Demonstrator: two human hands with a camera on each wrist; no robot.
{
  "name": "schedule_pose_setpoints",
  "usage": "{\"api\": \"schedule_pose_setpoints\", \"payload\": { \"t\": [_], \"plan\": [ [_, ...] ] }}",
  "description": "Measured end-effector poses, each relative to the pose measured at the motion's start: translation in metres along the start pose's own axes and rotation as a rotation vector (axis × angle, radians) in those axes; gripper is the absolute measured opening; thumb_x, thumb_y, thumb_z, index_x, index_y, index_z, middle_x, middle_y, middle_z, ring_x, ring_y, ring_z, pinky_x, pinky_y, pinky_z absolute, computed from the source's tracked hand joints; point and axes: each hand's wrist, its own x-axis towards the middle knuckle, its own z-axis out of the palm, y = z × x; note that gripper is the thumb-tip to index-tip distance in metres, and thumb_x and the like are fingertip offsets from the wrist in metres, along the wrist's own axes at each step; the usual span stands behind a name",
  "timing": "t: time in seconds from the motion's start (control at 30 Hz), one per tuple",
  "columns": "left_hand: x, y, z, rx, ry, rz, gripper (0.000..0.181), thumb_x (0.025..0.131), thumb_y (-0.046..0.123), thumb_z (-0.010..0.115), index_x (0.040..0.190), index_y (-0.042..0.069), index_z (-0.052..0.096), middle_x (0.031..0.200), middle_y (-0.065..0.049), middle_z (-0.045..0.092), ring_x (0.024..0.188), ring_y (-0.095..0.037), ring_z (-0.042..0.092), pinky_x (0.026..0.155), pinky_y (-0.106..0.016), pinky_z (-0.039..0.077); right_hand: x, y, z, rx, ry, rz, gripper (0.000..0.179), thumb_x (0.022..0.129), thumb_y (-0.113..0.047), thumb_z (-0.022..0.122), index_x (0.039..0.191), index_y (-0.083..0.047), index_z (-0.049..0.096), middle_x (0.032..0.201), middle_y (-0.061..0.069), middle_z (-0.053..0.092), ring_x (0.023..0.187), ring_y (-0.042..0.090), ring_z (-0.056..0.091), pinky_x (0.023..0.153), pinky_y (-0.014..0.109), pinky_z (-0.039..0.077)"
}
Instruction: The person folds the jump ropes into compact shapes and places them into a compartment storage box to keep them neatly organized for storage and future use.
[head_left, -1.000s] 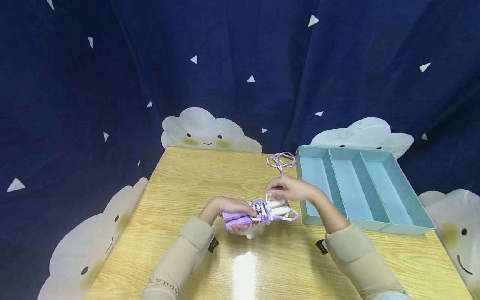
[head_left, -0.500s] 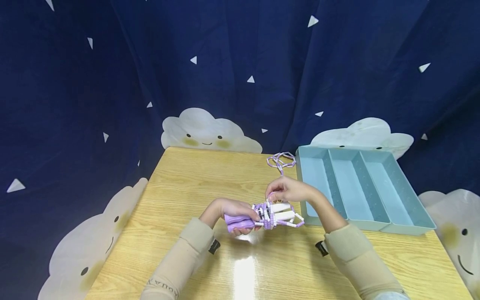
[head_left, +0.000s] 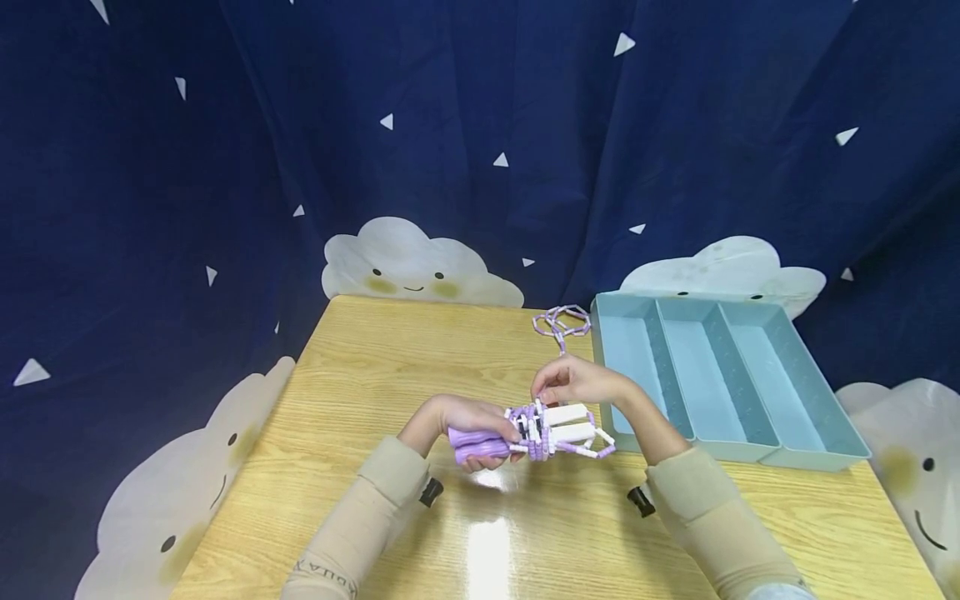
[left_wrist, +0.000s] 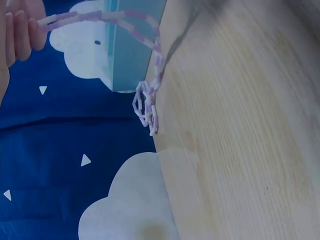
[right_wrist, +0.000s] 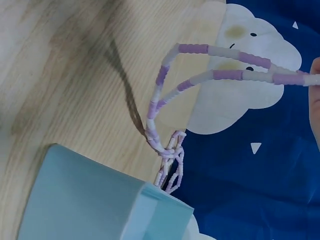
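My left hand (head_left: 472, 425) grips the two purple handles of a beaded jump rope, which lie side by side. Purple and white beaded rope (head_left: 537, 435) is wound in several turns around the middle of the bundle, and the white handle ends (head_left: 572, 423) stick out to the right. Above these turns, my right hand (head_left: 573, 379) pinches the rope with thumb and fingers. A bead loop hangs past the white ends. In the right wrist view, a doubled strand of rope (right_wrist: 227, 74) runs from a partly visible hand toward the table's far edge.
The remaining rope lies in a loose tangle (head_left: 562, 320) at the far edge of the wooden table (head_left: 405, 358). Close to its right stands a pale blue tray (head_left: 817, 457) with three long compartments. A dark blue curtain (head_left: 450, 100) hangs behind the table.
My left hand and the handle bundle have shifted slightly right. The bead loop reaches further past the white ends. My right hand has lowered a little, still pinching the rope.
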Motion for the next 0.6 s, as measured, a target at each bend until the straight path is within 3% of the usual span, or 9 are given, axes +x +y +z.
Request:
{"api": "schedule_pose_setpoints", "payload": {
  "t": [0.2, 0.33, 0.47, 0.57, 0.6],
  "plan": [
    [0.0, 0.002, -0.001, 0.011, -0.009, 0.025, 0.025, 0.092, 0.025, 0.032, 0.091, 0.004, 0.046, 0.058, -0.002, 0.046, 0.043, -0.009, 0.041, 0.039, -0.02, 0.035, -0.002, 0.007, 0.003, 0.136, 0.026, -0.033, 0.021, 0.091, -0.01, 0.053, 0.096, 0.01, 0.056, 0.083, -0.007, 0.06, 0.072, 0.003, 0.053, 0.059, 0.017, 0.046],
    [0.0, 0.003, -0.003, 0.0, -0.002, 0.034, 0.025, 0.093, 0.024, 0.031, 0.09, 0.003, 0.045, 0.057, -0.002, 0.045, 0.043, -0.008, 0.04, 0.038, -0.02, 0.034, -0.005, 0.01, 0.011, 0.281, 0.095, -0.024, 0.012, 0.093, -0.014, 0.051, 0.094, -0.007, 0.061, 0.082, -0.007, 0.059, 0.07, 0.002, 0.052, 0.057, 0.014, 0.044],
    [0.0, 0.003, -0.004, -0.006, -0.009, 0.049, 0.026, 0.093, 0.024, 0.028, 0.091, 0.003, 0.042, 0.057, -0.001, 0.043, 0.043, -0.008, 0.039, 0.038, -0.021, 0.032, -0.006, 0.004, 0.022, 0.462, 0.136, 0.002, 0.015, 0.094, -0.024, 0.049, 0.092, -0.021, 0.063, 0.081, -0.008, 0.06, 0.069, 0.0, 0.054, 0.056, 0.012, 0.046],
    [-0.001, 0.003, -0.005, -0.008, -0.003, 0.07, 0.026, 0.093, 0.024, 0.027, 0.092, 0.002, 0.041, 0.057, 0.0, 0.043, 0.043, -0.008, 0.038, 0.038, -0.021, 0.032, -0.008, 0.008, 0.029, 0.522, 0.172, 0.005, 0.022, 0.091, -0.038, 0.053, 0.093, -0.019, 0.062, 0.082, -0.007, 0.06, 0.07, 0.001, 0.056, 0.056, 0.013, 0.047],
    [-0.001, 0.002, -0.006, -0.008, 0.002, 0.077, 0.027, 0.093, 0.024, 0.026, 0.092, 0.002, 0.041, 0.057, 0.0, 0.042, 0.043, -0.008, 0.038, 0.038, -0.021, 0.032, -0.008, 0.013, 0.03, 0.488, 0.194, -0.014, 0.03, 0.089, -0.043, 0.053, 0.095, -0.015, 0.062, 0.084, -0.006, 0.06, 0.071, 0.002, 0.056, 0.057, 0.013, 0.048]
  ]
}}
